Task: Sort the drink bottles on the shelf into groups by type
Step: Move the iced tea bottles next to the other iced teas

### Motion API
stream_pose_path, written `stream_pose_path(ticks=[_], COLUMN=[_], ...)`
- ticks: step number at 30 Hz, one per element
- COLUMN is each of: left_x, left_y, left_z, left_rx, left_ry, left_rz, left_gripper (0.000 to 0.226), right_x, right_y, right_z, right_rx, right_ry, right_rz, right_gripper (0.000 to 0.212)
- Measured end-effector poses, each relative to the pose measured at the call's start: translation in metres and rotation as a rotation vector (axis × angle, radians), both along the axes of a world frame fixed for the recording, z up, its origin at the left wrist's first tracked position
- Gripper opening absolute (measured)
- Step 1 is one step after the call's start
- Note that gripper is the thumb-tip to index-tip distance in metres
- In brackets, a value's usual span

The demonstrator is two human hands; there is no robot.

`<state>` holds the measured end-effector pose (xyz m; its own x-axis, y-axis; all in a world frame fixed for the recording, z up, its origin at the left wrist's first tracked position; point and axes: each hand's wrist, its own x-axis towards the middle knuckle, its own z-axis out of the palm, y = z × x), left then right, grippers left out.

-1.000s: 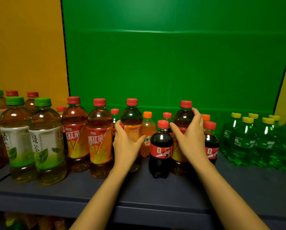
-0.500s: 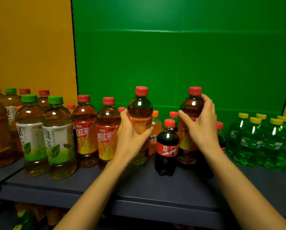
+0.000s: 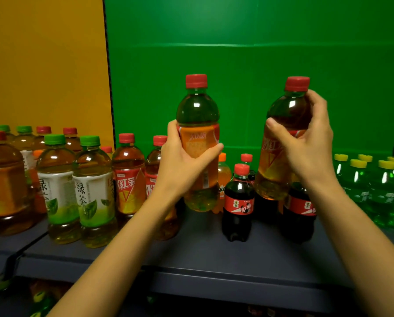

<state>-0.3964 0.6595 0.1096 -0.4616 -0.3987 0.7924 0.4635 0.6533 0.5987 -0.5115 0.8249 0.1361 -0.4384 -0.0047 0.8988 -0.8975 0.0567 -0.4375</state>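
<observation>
Left hand: the left hand (image 3: 180, 163) grips a clear plastic iced-tea bottle with a red cap and orange label (image 3: 197, 110) around its middle.
Left fingers: the thumb (image 3: 210, 152) lies across the front of the label and the other fingers wrap round the far left side. The cap and shoulder stand free above them.
Left bottle's place: upright and clear of the shelf, up and to the left of the small dark cola bottle with a red label (image 3: 238, 202).
Right hand: the right hand (image 3: 310, 152) holds a second red-capped iced-tea bottle (image 3: 287, 115) high on its body.
Right fingers: the thumb (image 3: 280, 131) presses the front just above the label. The curled fingers (image 3: 319, 106) close round the right shoulder under the cap.
Right bottle's place: up and to the right of the cola bottle, cap leaning slightly right, base in the air.
Shelf: the dark grey-blue shelf board (image 3: 202, 259) carries the cola bottle.
Left of the cola bottle: standing iced-tea bottles (image 3: 128, 177), then green-capped, white-labelled tea bottles (image 3: 58, 191).
Right of the cola bottle: another cola bottle (image 3: 298, 213) just beside it and, further off, green bottles with yellow caps (image 3: 383, 191).
Behind the cola bottle: a small orange soda bottle (image 3: 223, 170).
</observation>
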Motion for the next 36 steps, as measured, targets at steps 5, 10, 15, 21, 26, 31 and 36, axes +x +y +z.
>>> stream_pose_path(ticks=[5,10,15,21,26,31,36], left_x=[0.026,0.060,0.107,0.168,0.211,0.249,0.281], left_y=[-0.014,-0.032,-0.059,-0.097,-0.136,-0.183,-0.241], left_z=[0.012,0.013,0.008,-0.008,-0.020,-0.028,-0.032], left_rx=[-0.001,0.002,0.055,0.123,0.159,0.176,0.177], left_ry=[0.023,0.066,0.081,0.067,0.048,0.032,-0.007], left_rz=[0.014,0.035,0.132,0.259,0.344,0.410,0.407], left_gripper=[0.050,0.049,0.050,0.058,0.055,0.049,0.053], right_x=[0.018,0.038,0.065,0.099,0.128,0.163,0.199], right_y=[0.005,0.003,-0.020,-0.072,-0.126,-0.181,-0.236], right_z=[0.021,0.036,0.037,0.020,0.002,-0.012,-0.016], right_rx=[-0.059,-0.111,-0.094,-0.069,-0.030,0.003,0.008], right_ry=[0.039,0.092,0.062,-0.021,-0.089,-0.152,-0.189], right_rz=[0.091,0.233,0.411,0.658,0.799,0.886,0.894], right_gripper=[0.071,0.062,0.059,0.054,0.058,0.065,0.063])
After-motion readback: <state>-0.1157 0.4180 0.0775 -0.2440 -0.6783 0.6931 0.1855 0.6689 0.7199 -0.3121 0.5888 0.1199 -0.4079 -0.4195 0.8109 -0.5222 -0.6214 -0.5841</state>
